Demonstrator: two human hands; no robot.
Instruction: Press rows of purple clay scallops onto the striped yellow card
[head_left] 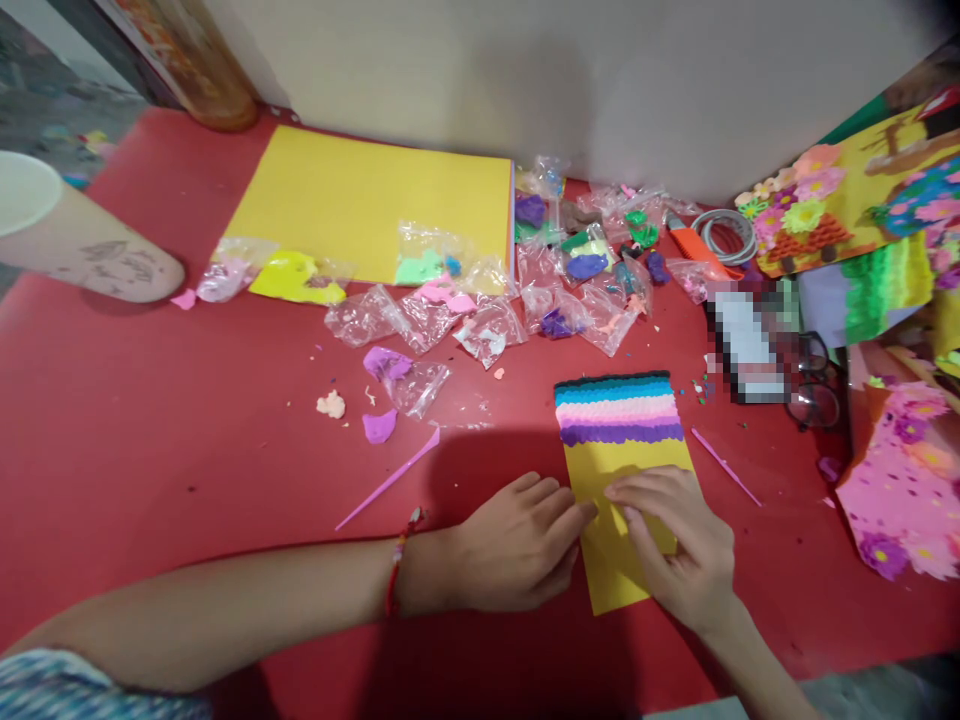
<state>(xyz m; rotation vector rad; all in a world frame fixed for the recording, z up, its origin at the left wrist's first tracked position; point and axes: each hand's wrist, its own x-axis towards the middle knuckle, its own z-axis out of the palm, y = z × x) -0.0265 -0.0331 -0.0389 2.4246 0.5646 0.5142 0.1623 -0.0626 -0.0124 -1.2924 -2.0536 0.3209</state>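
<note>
A small yellow card (611, 470) lies on the red table (187, 450), its top covered with rows of blue, pink, white and purple clay (616, 408). My left hand (514, 545) rests at the card's left edge, fingers curled loosely and touching it. My right hand (675, 545) lies flat on the yellow part, fingers stretched out and pressing down. Neither hand holds anything I can see. A thin pink tool (390, 478) lies left of my left hand, and another pink stick (725, 466) lies right of the card.
A large yellow sheet (375, 200) lies at the back. Several plastic bags of coloured clay (570, 280) are scattered behind the card. Another person's arm (97, 260) rests at the far left. Glasses (814, 385), a cable coil and flower artwork (847, 200) crowd the right side.
</note>
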